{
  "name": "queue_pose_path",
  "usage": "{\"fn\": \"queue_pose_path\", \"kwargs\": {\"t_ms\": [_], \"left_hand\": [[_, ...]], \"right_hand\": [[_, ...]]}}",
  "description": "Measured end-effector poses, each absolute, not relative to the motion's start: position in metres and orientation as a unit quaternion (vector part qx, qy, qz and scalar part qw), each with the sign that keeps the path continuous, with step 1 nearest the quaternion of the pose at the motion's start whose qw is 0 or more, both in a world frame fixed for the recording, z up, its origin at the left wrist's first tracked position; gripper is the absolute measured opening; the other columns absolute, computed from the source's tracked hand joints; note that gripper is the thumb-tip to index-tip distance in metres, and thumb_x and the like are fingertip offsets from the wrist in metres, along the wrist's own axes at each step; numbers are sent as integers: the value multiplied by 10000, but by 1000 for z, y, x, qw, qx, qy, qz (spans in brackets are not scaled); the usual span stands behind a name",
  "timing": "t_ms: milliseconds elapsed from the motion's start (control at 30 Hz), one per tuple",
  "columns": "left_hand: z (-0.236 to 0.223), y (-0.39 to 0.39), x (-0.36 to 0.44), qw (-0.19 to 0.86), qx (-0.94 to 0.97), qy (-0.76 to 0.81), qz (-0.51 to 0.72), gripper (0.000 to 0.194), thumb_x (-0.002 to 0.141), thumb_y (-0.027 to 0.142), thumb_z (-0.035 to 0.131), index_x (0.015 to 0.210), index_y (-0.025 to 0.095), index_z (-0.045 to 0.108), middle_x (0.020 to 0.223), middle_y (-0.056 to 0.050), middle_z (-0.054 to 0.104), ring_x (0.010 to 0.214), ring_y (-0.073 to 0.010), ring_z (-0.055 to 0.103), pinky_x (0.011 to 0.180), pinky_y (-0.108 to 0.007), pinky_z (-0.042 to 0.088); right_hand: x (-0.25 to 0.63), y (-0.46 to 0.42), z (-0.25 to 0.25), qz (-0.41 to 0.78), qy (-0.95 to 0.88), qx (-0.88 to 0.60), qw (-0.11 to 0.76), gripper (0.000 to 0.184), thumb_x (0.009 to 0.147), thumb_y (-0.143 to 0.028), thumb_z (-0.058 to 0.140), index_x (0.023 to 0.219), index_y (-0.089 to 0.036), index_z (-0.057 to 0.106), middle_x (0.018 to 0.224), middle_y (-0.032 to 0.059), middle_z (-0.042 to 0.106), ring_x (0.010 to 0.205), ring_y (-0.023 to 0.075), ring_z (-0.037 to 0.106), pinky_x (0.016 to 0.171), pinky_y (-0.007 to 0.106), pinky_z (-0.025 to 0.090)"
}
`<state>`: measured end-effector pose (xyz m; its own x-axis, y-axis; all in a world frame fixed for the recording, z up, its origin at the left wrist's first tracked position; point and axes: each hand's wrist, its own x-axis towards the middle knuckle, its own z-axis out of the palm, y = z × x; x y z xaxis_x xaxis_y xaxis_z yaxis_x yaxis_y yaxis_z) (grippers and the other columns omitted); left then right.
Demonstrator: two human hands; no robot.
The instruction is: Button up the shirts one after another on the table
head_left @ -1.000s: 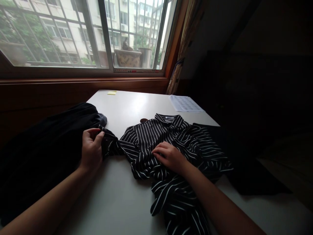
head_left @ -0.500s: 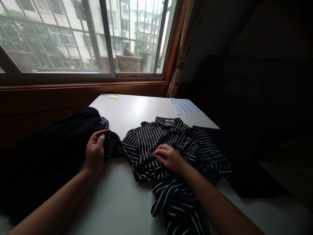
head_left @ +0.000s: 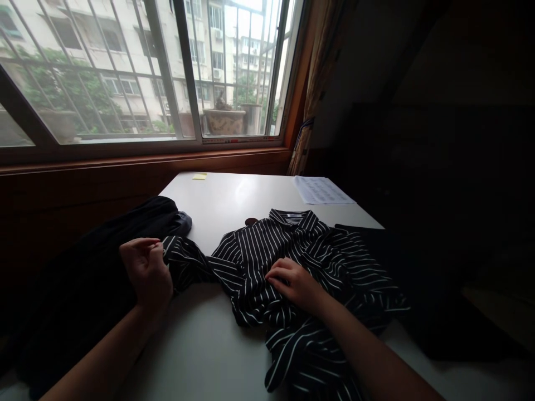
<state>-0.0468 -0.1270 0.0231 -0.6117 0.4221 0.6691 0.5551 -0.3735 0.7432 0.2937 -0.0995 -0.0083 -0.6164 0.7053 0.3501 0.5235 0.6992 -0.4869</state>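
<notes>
A black shirt with white stripes (head_left: 259, 245) lies spread on the white table (head_left: 196, 345), collar toward the window, its lower part bunched toward me. My left hand (head_left: 148, 273) pinches the cuff end of the sleeve (head_left: 188, 262), which stretches out to the left. On the shirt's front rests my right hand (head_left: 295, 284), its fingers drawn together on the cloth. The fabric between those fingertips is hard to make out.
Dark clothing (head_left: 96, 284) is heaped at the left, and more dark cloth (head_left: 434, 312) lies at the right. Toward the far edge are a yellow sticky note (head_left: 199, 176) and printed sheets (head_left: 324, 190). A small brown round object (head_left: 251, 221) sits behind the shirt.
My left hand has moved left and slightly down, drawing the sleeve out so that more of its stripes show. The right hand stays on the shirt front. The view has tilted up slightly.
</notes>
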Motion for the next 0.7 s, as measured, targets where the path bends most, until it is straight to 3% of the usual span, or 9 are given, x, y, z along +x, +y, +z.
{"fn": "queue_pose_path", "kwargs": {"t_ms": [100, 167, 267, 400, 500, 700], "left_hand": [[29, -139, -41, 169, -547, -484, -662, 30, 844, 162, 631, 860, 181, 615, 968, -46, 530, 834, -178, 535, 725, -312, 462], [26, -146, -30, 171, -659, -413, -604, 119, 845, 91, 628, 884, 202, 652, 933, -39, 555, 840, -180, 553, 746, -327, 475], [17, -154, -5, 94, -829, -307, -458, 283, 864, 60, 606, 1083, 231, 660, 1023, -55, 624, 934, -203, 575, 821, -359, 506], [3, -154, 21, 20, -939, -251, -233, 487, 911, 274, 642, 1383, 260, 524, 1308, -73, 604, 1154, -272, 528, 991, -449, 484], [-4, -147, 22, -35, -943, -268, -192, 584, 911, 343, 656, 1449, 260, 448, 1357, -68, 581, 1205, -270, 501, 1041, -442, 468], [-17, -130, 7, -83, -927, -311, -195, 608, 862, 351, 710, 1419, 283, 475, 1267, -75, 613, 1124, -264, 545, 1010, -458, 483]], "right_hand": [[292, -101, -8, 159, -886, -348, 263, 106, 930, -201, 629, 970, -231, 723, 982, 39, 677, 922, 195, 617, 916, 389, 487], [290, -102, -7, 158, -886, -349, 261, 104, 926, -197, 633, 968, -232, 722, 989, 38, 676, 918, 192, 620, 920, 389, 486], [289, -102, -7, 161, -883, -352, 264, 99, 924, -199, 638, 963, -237, 721, 984, 31, 675, 912, 185, 626, 938, 389, 481], [286, -100, -10, 164, -874, -368, 272, 101, 932, -212, 634, 962, -243, 725, 953, 25, 670, 913, 185, 617, 900, 361, 492], [282, -99, -13, 151, -865, -388, 280, 101, 938, -220, 627, 944, -237, 726, 922, 27, 659, 893, 184, 607, 870, 344, 495], [269, -103, -14, 108, -865, -404, 277, 97, 935, -213, 617, 929, -221, 713, 908, 37, 637, 892, 192, 594, 832, 331, 503]]}}
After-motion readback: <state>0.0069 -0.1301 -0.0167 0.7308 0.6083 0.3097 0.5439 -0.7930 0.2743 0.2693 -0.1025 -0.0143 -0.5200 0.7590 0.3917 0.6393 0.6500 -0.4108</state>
